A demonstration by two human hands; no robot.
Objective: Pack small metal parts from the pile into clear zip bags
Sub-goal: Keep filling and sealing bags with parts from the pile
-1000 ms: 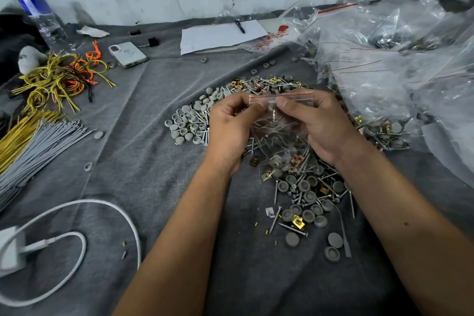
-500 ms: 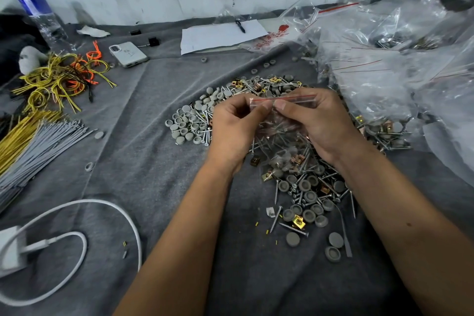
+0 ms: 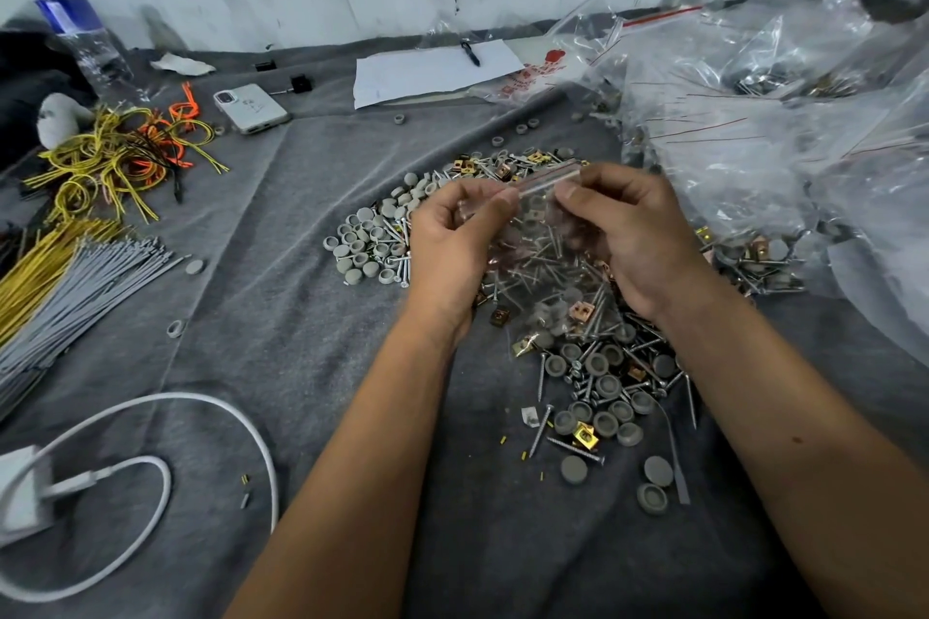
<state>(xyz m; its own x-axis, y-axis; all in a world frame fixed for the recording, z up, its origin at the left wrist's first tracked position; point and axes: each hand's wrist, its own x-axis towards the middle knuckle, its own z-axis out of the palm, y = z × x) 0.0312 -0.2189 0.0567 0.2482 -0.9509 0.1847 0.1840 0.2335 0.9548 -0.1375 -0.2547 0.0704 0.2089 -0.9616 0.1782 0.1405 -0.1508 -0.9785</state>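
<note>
clear zip bag (image 3: 545, 236) with red-striped seal, screws and caps inside, held up over pile of screws, grey caps, brass clips (image 3: 598, 367) on grey cloth; filled bags (image 3: 754, 116) heaped far right

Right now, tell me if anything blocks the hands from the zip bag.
Nothing visible does. The left hand and right hand both already pinch the zip bag at its top strip, holding it above the pile of parts.
</note>
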